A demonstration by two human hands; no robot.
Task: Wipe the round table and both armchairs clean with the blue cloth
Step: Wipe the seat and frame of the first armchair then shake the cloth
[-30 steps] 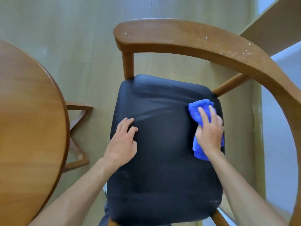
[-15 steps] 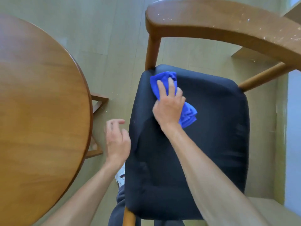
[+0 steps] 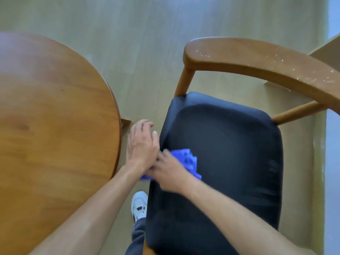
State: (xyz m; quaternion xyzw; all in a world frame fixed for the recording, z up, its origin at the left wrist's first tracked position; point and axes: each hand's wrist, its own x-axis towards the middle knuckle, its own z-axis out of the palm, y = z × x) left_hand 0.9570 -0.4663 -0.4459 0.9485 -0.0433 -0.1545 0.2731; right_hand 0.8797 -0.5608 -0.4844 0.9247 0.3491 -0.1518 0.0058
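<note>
To the left of my hands sits the round table [image 3: 55, 129], its wooden top reaching almost to my left wrist. To their right and beyond them spreads the armchair [image 3: 257, 57], its curved wooden armrest arching past my fingertips and flecked with pale specks. Its black seat [image 3: 230, 162] lies directly under my right hand [image 3: 170, 176], which presses down on the blue cloth [image 3: 185, 160] at the seat's left edge (the hand is blurred, so I cannot tell how tightly the fingers curl over it). The cloth bunches out past my knuckles, with a corner poking out on the wrist side. My left hand [image 3: 142, 144] hangs just beside the seat edge, fingers loosely curled and holding nothing, touching my right hand. Below both hands a white shoe [image 3: 139, 205] stands on the floor [image 3: 147, 43].
</note>
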